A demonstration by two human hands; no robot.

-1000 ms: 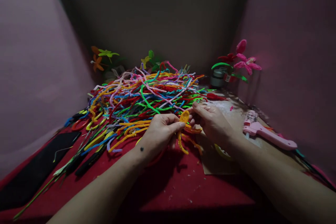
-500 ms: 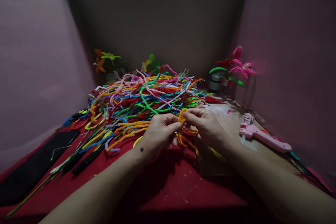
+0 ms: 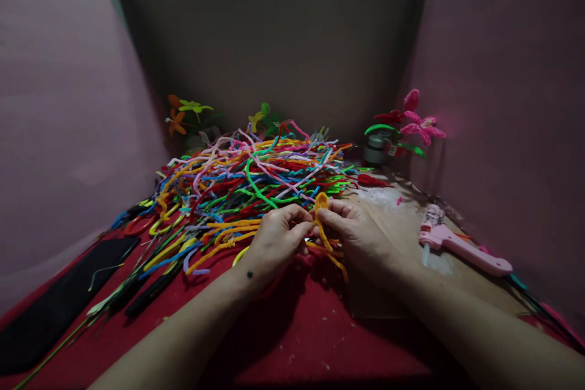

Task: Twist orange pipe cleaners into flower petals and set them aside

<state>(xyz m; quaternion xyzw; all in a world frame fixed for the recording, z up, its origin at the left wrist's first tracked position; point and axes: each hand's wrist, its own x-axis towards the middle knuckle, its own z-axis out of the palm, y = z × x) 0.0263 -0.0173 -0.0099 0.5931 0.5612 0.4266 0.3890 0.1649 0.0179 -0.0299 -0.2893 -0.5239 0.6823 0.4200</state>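
My left hand (image 3: 276,242) and my right hand (image 3: 359,234) meet over the red cloth, both pinched on an orange pipe cleaner (image 3: 322,219). Its top is bent into a small upright loop between my fingertips, and its loose ends trail down toward me. Right behind my hands lies a big heap of pipe cleaners (image 3: 251,180) in many colours.
A pink glue gun (image 3: 461,247) lies on brown cardboard (image 3: 397,213) to the right. Pipe-cleaner flowers stand at the back: pink ones (image 3: 418,122) by a small jar (image 3: 377,149), orange and green ones (image 3: 185,113) on the left. A dark flat strip (image 3: 59,298) lies at left.
My right hand has closed in on the orange pipe cleaner beside my left. The loop has gone from a flat oval to a narrower upright one. The camera has tilted slightly.
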